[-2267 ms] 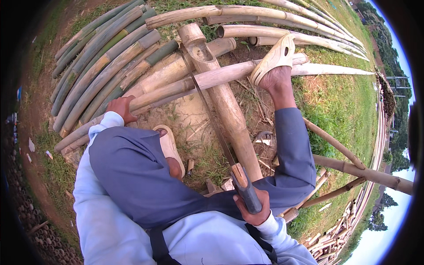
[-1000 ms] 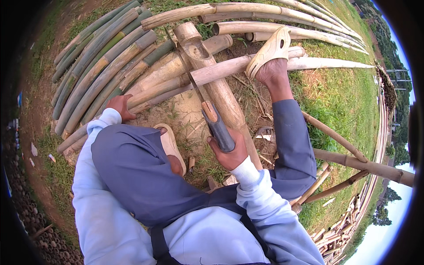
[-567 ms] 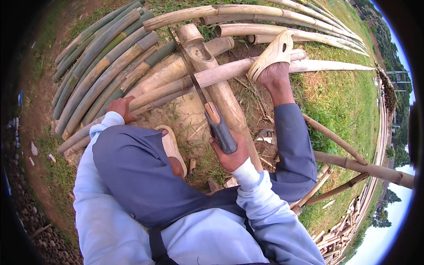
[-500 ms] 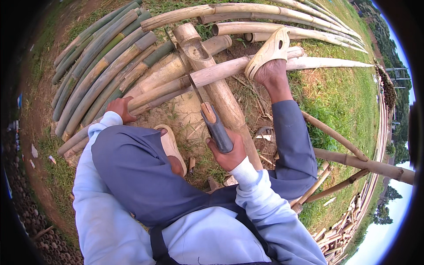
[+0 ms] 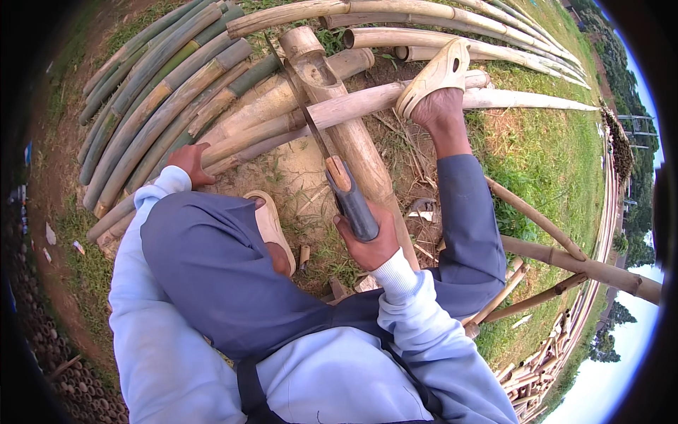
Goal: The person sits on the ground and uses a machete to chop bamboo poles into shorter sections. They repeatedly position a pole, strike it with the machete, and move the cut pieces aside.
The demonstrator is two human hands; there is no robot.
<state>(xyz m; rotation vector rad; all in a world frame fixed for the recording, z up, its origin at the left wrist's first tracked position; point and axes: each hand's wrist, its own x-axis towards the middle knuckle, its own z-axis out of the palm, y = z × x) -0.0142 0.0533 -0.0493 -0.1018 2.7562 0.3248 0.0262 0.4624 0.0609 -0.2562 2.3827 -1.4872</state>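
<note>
My right hand [image 5: 372,242] is closed round the dark handle of a handsaw [image 5: 353,205], which has a wooden piece where the blade starts. The long narrow blade points away from me and crosses a bamboo pole [image 5: 360,104]. My left hand [image 5: 189,164] grips the same pole farther left. A thick notched bamboo post [image 5: 360,152] runs beneath the pole, near the blade. My sandalled right foot [image 5: 441,85] presses on the pole to the right of the blade. The other sandal [image 5: 272,230] is on the ground between my hands.
Several greenish bamboo poles [image 5: 152,92] lie side by side at the left. More pale poles [image 5: 424,39] stretch along the far side. A bamboo frame [image 5: 565,261] stands at the right, with a heap of cut pieces [image 5: 540,367] behind it. Grass and bare soil surround me.
The whole view has shifted slightly. Both hands keep their grips, and the saw still crosses the pole at about the same place.
</note>
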